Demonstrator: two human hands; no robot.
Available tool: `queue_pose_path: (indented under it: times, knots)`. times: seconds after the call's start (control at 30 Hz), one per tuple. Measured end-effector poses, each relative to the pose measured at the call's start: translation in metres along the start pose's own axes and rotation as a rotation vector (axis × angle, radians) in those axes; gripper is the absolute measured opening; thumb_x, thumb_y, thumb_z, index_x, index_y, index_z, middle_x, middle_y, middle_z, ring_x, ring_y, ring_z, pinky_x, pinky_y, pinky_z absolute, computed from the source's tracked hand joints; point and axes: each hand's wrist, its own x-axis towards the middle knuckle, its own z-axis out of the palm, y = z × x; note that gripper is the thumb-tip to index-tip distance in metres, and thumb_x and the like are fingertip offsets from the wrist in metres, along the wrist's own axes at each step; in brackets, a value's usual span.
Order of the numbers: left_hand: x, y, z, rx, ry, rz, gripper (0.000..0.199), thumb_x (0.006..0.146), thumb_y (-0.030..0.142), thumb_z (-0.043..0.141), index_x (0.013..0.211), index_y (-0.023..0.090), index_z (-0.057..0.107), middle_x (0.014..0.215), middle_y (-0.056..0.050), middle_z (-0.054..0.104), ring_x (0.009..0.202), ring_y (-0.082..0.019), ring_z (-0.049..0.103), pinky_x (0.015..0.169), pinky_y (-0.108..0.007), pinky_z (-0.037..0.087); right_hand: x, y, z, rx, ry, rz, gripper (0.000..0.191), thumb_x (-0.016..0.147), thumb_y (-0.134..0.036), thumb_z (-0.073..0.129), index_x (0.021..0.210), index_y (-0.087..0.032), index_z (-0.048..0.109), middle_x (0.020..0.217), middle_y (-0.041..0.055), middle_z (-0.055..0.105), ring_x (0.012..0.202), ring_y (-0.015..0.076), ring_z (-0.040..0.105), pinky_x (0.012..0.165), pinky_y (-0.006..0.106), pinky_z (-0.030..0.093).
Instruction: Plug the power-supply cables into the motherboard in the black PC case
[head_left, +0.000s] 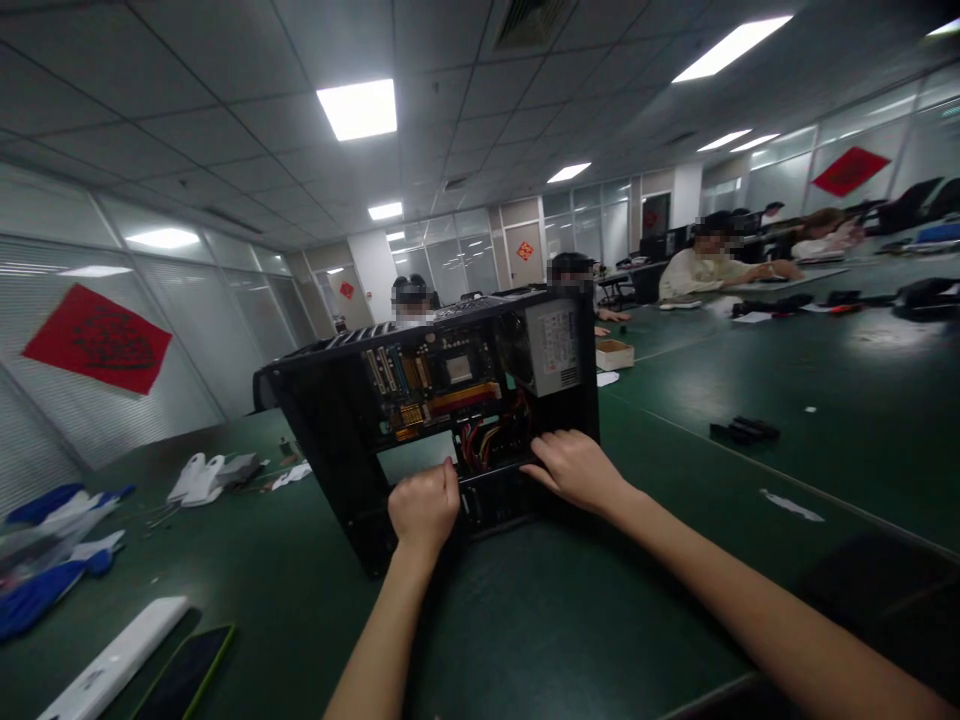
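Observation:
A black computer case (330,440) with its side uncovered stands on the green table in front of me, looking tilted in this view. Inside it are a motherboard (405,375) at the upper left, a grey power supply (555,350) at the upper right, and red, yellow and black cables (480,445) below them. My left hand (424,505) is closed around the lower crossbar of the case. Farther right on the same bar, my right hand (574,468) grips with its fingers bent over it and its thumb along the front.
Left on the table (510,620) lie a phone (187,675), a white bar-shaped object (120,655), blue-and-white gloves (52,560) and white objects (196,480). Rightward are a small box (615,352) and black parts (745,430). Several people sit beyond.

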Motion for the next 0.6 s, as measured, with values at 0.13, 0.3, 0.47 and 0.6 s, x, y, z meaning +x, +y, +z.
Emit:
queue_pose_path:
  times: [0.13,0.3,0.47,0.6]
  knots:
    - [0.0,-0.004,0.005,-0.045,0.054,0.056,0.063,0.11,0.04,0.028,0.084,0.018,0.081,0.086,-0.017,0.079,0.083,-0.03,0.075,0.073,-0.036,0.047,-0.007,0.003,0.001,-0.046,0.082,-0.008,0.035,0.106,-0.043,0.058,0.089,-0.014,0.07,0.086,0.0121,0.07,0.082,0.0253,0.061,0.077,0.036,0.035]
    - [0.0,-0.008,0.01,-0.071,0.049,0.115,0.061,0.11,0.039,0.028,0.088,0.019,0.08,0.088,-0.016,0.079,0.085,-0.03,0.075,0.076,-0.039,0.049,-0.011,0.007,0.006,-0.092,0.102,-0.021,0.031,0.106,-0.037,0.057,0.088,-0.016,0.07,0.082,0.0115,0.069,0.077,0.0247,0.06,0.078,0.037,0.034]
    - [0.002,-0.01,0.019,-0.097,0.038,0.158,0.062,0.11,0.039,0.026,0.088,0.018,0.08,0.086,-0.018,0.078,0.087,-0.031,0.074,0.077,-0.04,0.048,-0.011,-0.001,0.007,-0.125,0.071,0.034,0.025,0.106,-0.034,0.058,0.09,-0.017,0.07,0.086,0.0111,0.07,0.082,0.0256,0.062,0.08,0.037,0.035]
    - [0.006,-0.013,0.023,-0.126,0.033,0.178,0.062,0.109,0.039,0.027,0.088,0.018,0.08,0.085,-0.018,0.077,0.088,-0.031,0.073,0.078,-0.041,0.048,-0.009,-0.012,-0.002,-0.143,-0.011,0.107,0.023,0.106,-0.033,0.06,0.093,-0.016,0.07,0.089,0.0121,0.072,0.085,0.0273,0.065,0.08,0.038,0.035]
